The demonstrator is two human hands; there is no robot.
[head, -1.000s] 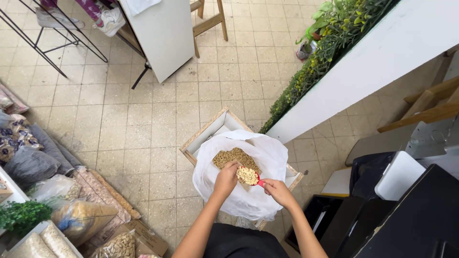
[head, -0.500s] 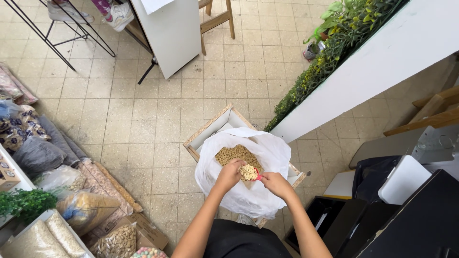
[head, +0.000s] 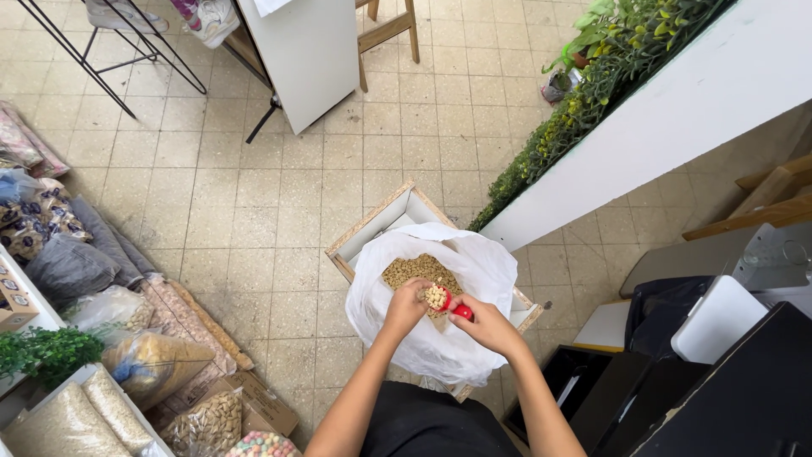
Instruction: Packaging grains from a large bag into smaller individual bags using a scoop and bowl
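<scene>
Two hands meet over the white plastic bag [head: 440,338], which we take as our landmark. It sits open-mouthed in a shallow wooden crate [head: 372,227] on the tiled floor [head: 254,211], and a heap of tan pellets [head: 414,271] lies in its far half.

Our left hand [head: 406,306] is above the near edge of that heap, fingers curled together around the rim of a small scoop [head: 448,303]. The scoop is piled with pale pellets; we cannot tell whether the fingertips press on the load or only on the rim. Our right hand [head: 489,326] comes in from the bag's right side and grips the scoop's red handle, fingers closed about it, thumb on top. The scoop hangs just above the bag's contents, near the middle of the opening.

Beyond the bag, further from us, stands a white board [head: 309,51] leaning beside wooden legs [head: 389,30]. To the bag's right runs a long white planter wall [head: 677,127] topped with green plants [head: 592,76]. To the bag's left, along the floor, lie several clear sacks of grains and nuts [head: 144,355] and folded cloth bundles [head: 68,262]. Close on the bag's right and nearer us are dark boxes [head: 727,398].
</scene>
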